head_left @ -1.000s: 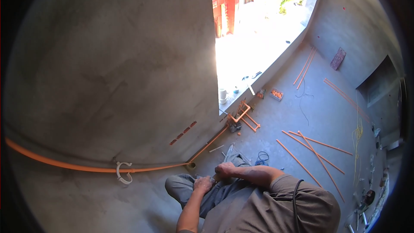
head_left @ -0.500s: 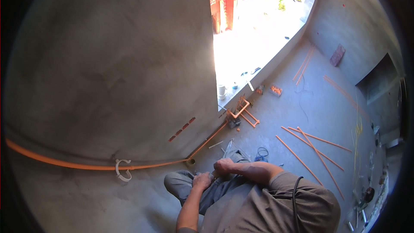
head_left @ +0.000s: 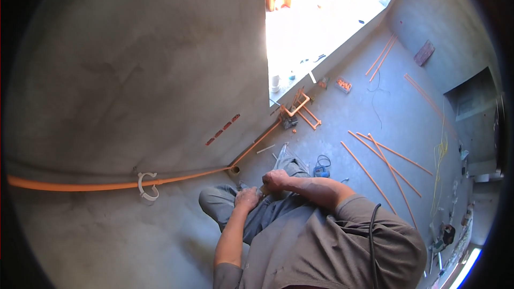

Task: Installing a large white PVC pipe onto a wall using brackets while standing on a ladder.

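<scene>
Held low over the lap (head_left: 273, 217), a short tan piece (head_left: 262, 189) is pinned between two hands, its exact kind hidden by the grip. It's clenched in the fingers of the right hand (head_left: 275, 180); by the left hand (head_left: 247, 199) its near end is covered, though whether those fingers are closed on it cannot be told. Stiff and fairly light, by the look of it, and best gripped at both ends. Loose orange pipes (head_left: 369, 177) are scattered across the floor (head_left: 342, 118), an orange pipe frame (head_left: 300, 108) set by its window-side edge.
</scene>
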